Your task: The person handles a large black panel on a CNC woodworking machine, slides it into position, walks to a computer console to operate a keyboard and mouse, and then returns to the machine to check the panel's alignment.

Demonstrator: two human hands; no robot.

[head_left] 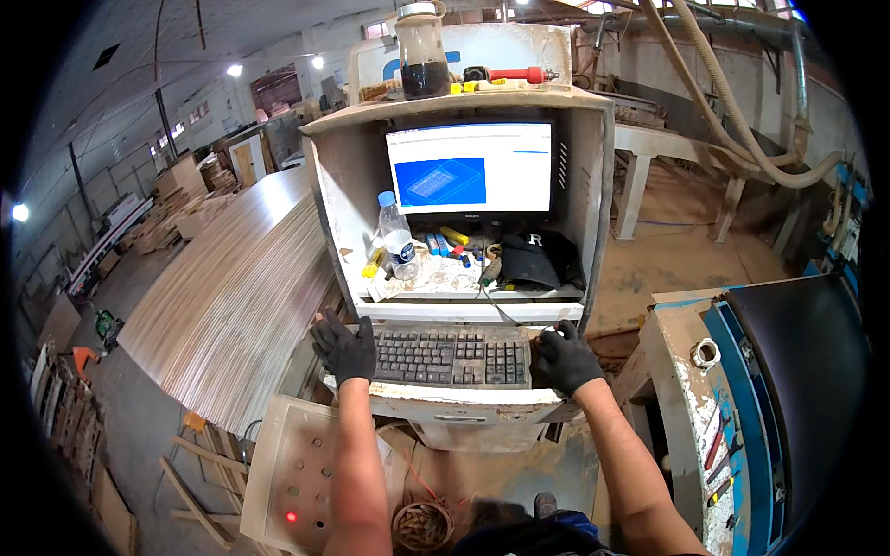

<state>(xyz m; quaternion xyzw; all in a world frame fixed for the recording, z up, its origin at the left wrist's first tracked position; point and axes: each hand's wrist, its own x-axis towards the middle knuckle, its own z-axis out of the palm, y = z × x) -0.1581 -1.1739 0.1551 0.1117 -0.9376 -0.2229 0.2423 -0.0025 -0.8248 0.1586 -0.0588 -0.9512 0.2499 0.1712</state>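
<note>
My left hand, in a black glove, rests at the left end of a dusty black keyboard, its fingers and thumb apart and nothing in them. At the keyboard's right end, my right hand, also black-gloved, curls over a computer mouse. Most of the mouse is hidden under the fingers; a pale bit shows, and a thin cable leads toward it. Beyond the keyboard a monitor stands inside the cabinet, lit with a white window and a blue panel holding a line drawing.
In front of the monitor are a plastic bottle, a black cap and small clutter. A jar of dark liquid tops the cabinet. Stacked boards lie left, a button panel below, and a bench with tools right.
</note>
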